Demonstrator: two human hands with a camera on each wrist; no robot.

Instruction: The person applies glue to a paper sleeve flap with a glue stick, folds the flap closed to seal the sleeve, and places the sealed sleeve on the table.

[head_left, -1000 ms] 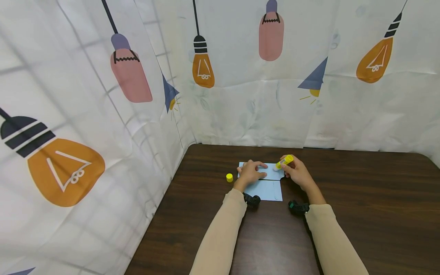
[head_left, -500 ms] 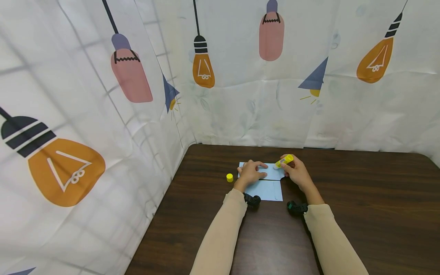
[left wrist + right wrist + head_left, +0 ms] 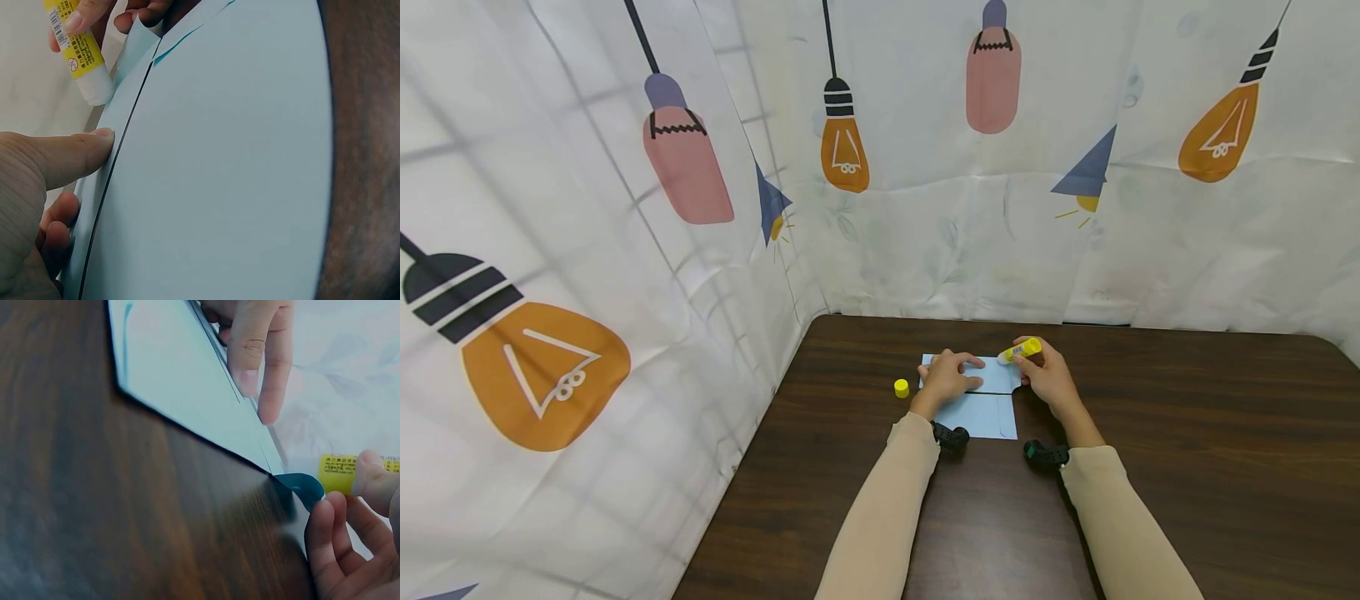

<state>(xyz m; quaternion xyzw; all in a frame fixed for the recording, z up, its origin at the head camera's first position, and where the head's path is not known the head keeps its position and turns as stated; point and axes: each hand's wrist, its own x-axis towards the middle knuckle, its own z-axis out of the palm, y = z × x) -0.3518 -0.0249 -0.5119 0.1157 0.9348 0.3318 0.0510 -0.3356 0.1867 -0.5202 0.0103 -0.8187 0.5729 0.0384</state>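
Light blue paper [image 3: 985,417] lies on the table, a dark line dividing its upper and lower parts. My left hand [image 3: 946,379] presses the upper part, thumb and fingers spread; its extended thumb shows in the left wrist view. Between the right hand's [image 3: 1051,382] thumb and fingers is a yellow glue stick [image 3: 1021,351], pinched at a slant. Its white end is at the paper's upper right; contact is unclear. In the right wrist view, a small blue flap [image 3: 303,485] curls up beside the right fingertips. The other paper surface [image 3: 181,381] looks flat.
A yellow cap [image 3: 901,387] stands on the dark wooden table [image 3: 1210,458], left of the paper and near the left hand. Behind the table and along its left side hangs a pale curtain [image 3: 925,242] with printed lamps. Each wrist wears a black device.
The glue stick has tilted a little flatter, its white end moving slightly up. The right wrist has shifted slightly left. My left hand and the paper look nearly unmoved.
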